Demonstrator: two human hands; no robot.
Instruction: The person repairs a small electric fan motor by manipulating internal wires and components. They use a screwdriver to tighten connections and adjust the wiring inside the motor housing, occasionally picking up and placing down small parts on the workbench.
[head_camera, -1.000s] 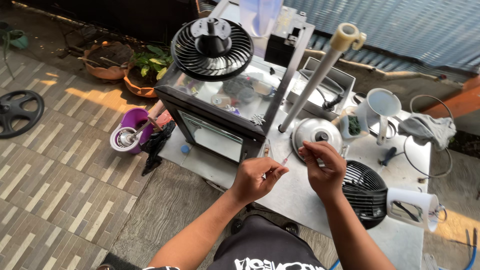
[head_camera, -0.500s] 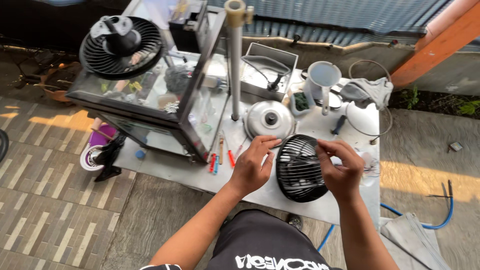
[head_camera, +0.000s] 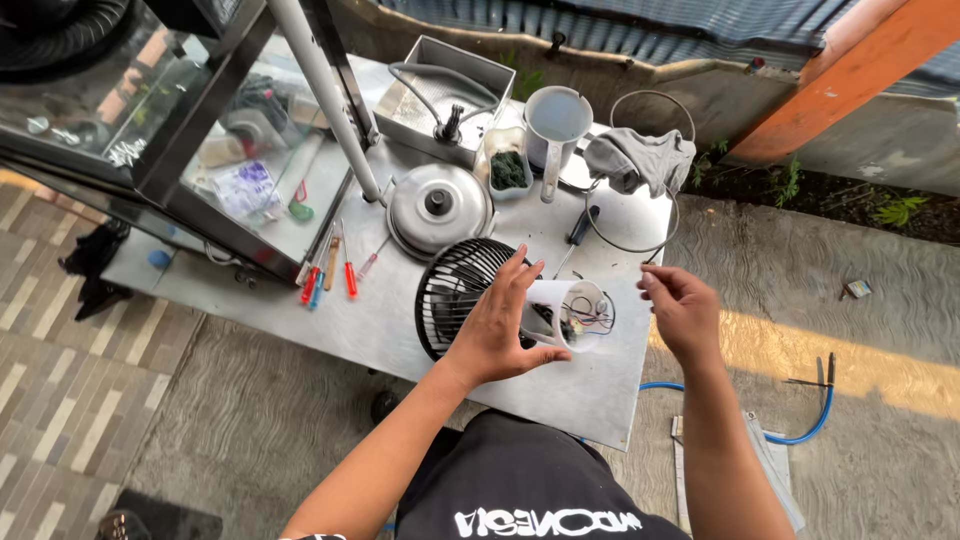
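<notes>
Outdoor metal worktable (head_camera: 400, 330), centre frame. Left hand (head_camera: 497, 325) grips the white motor housing (head_camera: 568, 313) beside the black fan grille (head_camera: 450, 290); right hand (head_camera: 683, 310) hovers, fingertips pinched (contents indiscernible). Risk: exposed wires snagging, housing tipping.

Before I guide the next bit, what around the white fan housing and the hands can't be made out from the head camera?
- White plastic fan housing: its left side is hidden by the left hand.
- Thin wires inside the housing's open end: too small to trace.
- Right hand: whether its pinched fingertips hold anything is too small to tell.
- Black round fan grille: right part hidden by the left hand.
</notes>
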